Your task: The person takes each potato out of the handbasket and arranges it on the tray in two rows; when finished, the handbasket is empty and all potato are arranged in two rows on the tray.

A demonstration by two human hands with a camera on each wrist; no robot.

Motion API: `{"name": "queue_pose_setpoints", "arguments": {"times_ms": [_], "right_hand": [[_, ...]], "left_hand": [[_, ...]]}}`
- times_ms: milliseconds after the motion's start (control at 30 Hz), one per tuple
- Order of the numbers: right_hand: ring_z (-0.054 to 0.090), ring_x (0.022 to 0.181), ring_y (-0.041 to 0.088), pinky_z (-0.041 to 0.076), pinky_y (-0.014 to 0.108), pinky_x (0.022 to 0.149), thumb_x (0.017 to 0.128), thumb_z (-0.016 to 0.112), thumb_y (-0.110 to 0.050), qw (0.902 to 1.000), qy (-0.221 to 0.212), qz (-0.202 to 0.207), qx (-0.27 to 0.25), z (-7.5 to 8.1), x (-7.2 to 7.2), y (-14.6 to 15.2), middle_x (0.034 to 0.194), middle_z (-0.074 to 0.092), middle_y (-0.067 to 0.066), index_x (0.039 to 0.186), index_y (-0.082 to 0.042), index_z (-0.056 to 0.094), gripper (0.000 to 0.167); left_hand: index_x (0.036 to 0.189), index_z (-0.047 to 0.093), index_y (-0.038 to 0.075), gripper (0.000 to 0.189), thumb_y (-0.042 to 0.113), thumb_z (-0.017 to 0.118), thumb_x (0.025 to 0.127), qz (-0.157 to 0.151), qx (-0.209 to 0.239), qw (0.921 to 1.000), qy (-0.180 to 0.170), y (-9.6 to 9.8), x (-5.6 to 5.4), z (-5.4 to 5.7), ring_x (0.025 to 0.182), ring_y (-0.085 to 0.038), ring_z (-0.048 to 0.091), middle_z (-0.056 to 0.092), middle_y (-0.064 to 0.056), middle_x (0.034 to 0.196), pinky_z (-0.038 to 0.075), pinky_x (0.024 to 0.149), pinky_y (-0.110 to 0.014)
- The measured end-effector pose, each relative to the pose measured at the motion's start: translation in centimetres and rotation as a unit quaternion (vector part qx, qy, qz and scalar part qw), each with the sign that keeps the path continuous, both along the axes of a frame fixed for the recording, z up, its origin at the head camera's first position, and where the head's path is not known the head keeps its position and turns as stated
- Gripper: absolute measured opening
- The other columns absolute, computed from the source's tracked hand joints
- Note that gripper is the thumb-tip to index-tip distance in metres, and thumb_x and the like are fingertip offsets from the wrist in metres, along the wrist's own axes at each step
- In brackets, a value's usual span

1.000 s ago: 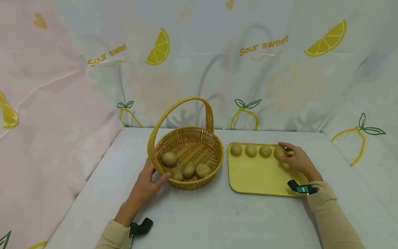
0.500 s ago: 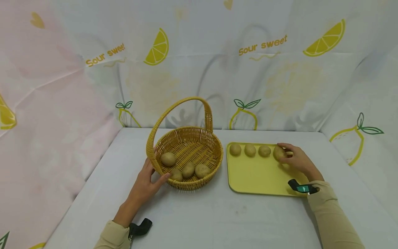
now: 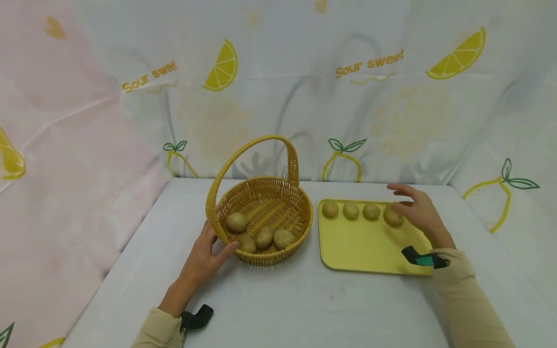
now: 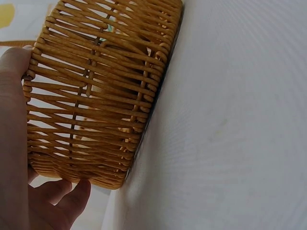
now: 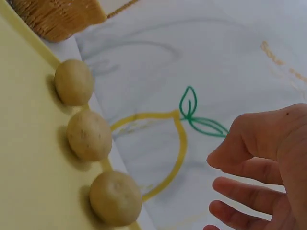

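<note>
A round wicker basket [image 3: 266, 260] with a tall arched handle [image 3: 237, 162] stands left of centre in the head view. Several potatoes lie inside it, one a potato [image 3: 284, 239] near its front right. My left hand [image 3: 203, 258] grips the basket's left side, thumb at the rim; in the left wrist view, fingertips [image 4: 76, 196] bend against the wicker wall. On the right, a yellow tray [image 3: 361, 246] bears a row of potatoes along its back edge. My right hand [image 3: 421, 213] hovers over the rightmost potato [image 3: 393, 217], fingers parted and holding nothing.
A white-covered table [image 3: 278, 309] lies under the basket and tray. Behind it hangs a cloth backdrop [image 3: 278, 96] printed with lemons. In the right wrist view, the basket [image 5: 60, 19] shows beyond the tray's corner.
My right hand has let go of the rightmost potato and risen slightly off it, fingers spreading. That potato stays on the tray. My left hand keeps its grip on the basket.
</note>
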State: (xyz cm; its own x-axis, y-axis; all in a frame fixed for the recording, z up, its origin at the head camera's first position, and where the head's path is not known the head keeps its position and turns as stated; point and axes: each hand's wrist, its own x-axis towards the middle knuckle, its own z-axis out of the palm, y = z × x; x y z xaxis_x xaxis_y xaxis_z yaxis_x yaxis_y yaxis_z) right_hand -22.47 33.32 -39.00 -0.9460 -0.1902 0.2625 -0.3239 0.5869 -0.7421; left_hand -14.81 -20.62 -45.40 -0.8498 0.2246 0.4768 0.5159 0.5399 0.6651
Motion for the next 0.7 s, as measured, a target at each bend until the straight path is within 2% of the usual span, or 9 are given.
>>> {"name": "queue_pose_setpoints", "arguments": {"times_ms": [67,167,333,433,600,700], "right_hand": [[0.054,0.124,0.041,0.045,0.009,0.088,0.100,0.063,-0.002,1.0000,0.002,-0.001,-0.004,0.8,-0.1,-1.2,0.145,0.053,0.027,0.146,0.005,0.055,0.046],[0.058,0.121,0.039,0.048,0.013,0.089,0.101,0.065,-0.005,0.9999,-0.002,0.009,-0.006,2.0,-0.2,-3.1,0.144,0.055,0.024,0.146,0.001,0.058,0.045],[0.061,0.119,0.036,0.051,0.018,0.090,0.100,0.067,-0.003,0.9983,0.009,0.054,-0.019,3.5,-0.7,-6.2,0.139,0.061,0.021,0.139,0.001,0.063,0.040],[0.060,0.120,0.037,0.052,0.025,0.093,0.099,0.067,-0.002,0.9962,0.010,0.082,-0.025,4.0,-1.0,-7.9,0.135,0.063,0.019,0.135,0.001,0.065,0.036],[0.062,0.119,0.036,0.052,0.045,0.096,0.098,0.066,0.000,0.9913,0.009,0.127,-0.033,4.3,-1.7,-10.9,0.132,0.065,0.017,0.131,0.002,0.067,0.033],[0.063,0.116,0.032,0.053,0.048,0.096,0.097,0.066,0.002,0.9877,0.012,0.151,-0.036,4.5,-2.2,-12.7,0.130,0.067,0.017,0.130,0.001,0.068,0.033]], "left_hand": [[0.165,0.023,0.003,0.089,0.017,0.077,0.096,0.000,-0.001,1.0000,0.000,0.0,0.0,0.0,0.152,-0.032,0.028,0.020,-0.014,0.170,0.041,0.110,-0.058],[0.165,0.023,0.003,0.089,0.017,0.077,0.096,-0.001,-0.001,1.0000,-0.001,0.0,-0.1,0.0,0.152,-0.031,0.026,0.020,-0.014,0.170,0.041,0.110,-0.057],[0.165,0.024,0.002,0.089,0.017,0.078,0.096,0.002,-0.008,1.0000,0.001,0.0,0.0,0.0,0.153,-0.029,0.026,0.020,-0.015,0.170,0.041,0.110,-0.055],[0.165,0.023,0.001,0.089,0.017,0.078,0.095,0.006,-0.011,0.9999,0.005,0.0,0.0,0.0,0.152,-0.029,0.026,0.021,-0.015,0.170,0.041,0.110,-0.055],[0.165,0.023,0.002,0.090,0.016,0.078,0.095,0.005,-0.008,0.9999,0.005,0.1,0.0,0.1,0.152,-0.031,0.028,0.021,-0.014,0.170,0.041,0.109,-0.055],[0.165,0.022,0.003,0.091,0.016,0.078,0.095,0.002,-0.004,1.0000,0.004,0.1,0.0,0.1,0.151,-0.031,0.031,0.021,-0.013,0.170,0.042,0.109,-0.056]]}}
